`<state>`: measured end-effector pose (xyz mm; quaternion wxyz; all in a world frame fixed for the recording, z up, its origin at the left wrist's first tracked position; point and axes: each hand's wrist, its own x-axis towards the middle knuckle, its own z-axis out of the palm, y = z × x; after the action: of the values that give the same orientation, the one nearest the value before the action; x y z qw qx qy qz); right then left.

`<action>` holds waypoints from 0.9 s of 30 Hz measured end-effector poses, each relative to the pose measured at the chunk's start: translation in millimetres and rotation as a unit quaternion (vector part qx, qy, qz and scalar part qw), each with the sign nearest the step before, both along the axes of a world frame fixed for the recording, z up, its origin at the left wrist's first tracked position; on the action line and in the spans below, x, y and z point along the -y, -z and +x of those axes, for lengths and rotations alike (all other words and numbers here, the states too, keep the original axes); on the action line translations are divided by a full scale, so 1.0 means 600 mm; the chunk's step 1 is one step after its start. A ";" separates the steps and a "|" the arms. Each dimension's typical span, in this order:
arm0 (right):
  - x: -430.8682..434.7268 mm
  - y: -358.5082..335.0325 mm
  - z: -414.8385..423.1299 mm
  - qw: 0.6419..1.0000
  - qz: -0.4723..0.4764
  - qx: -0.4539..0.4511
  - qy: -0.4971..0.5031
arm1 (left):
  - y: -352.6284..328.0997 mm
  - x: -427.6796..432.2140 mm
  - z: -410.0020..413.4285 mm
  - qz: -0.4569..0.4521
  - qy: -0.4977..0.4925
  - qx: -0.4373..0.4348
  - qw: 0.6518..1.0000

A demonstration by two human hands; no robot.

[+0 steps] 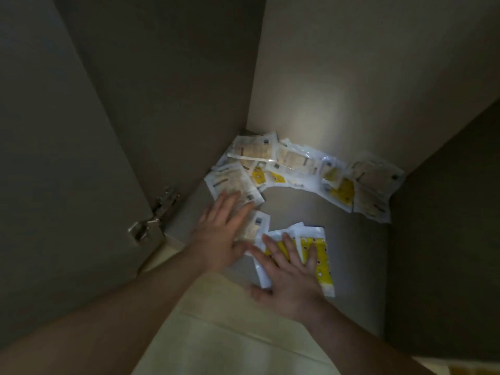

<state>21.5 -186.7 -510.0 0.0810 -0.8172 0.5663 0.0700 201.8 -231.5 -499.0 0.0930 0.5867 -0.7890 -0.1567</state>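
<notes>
I see left hand (217,235) flat, fingers straight, pressing beige packet (257,224) on cabinet shelf (311,212). Right hand (292,277) splayed wide over yellow packets (322,250), gripping nothing, likely pinning them to rake toward me. Other packets (270,158) heaped in back corner.

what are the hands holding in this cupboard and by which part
Nothing is gripped. The left hand lies flat, fingers straight, on a beige packet; the right hand rests spread on the faces of the yellow packets.
</notes>
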 end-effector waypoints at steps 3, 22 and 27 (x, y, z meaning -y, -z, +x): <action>-0.031 0.010 -0.029 0.999 -0.006 -0.011 -0.050 | 0.001 0.017 -0.008 0.144 0.036 0.124 0.981; -0.118 0.039 -0.070 0.970 -0.184 0.156 0.007 | 0.037 -0.137 -0.055 -0.159 0.055 0.173 0.971; -0.112 0.020 -0.086 0.977 -0.169 0.124 0.019 | 0.002 -0.097 -0.062 -0.081 0.080 0.233 0.966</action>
<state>-30.2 -119.2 -522.2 0.0126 -0.8102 0.5713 -0.1307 164.3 -173.2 -500.3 -0.0589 0.5325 -0.8433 0.0416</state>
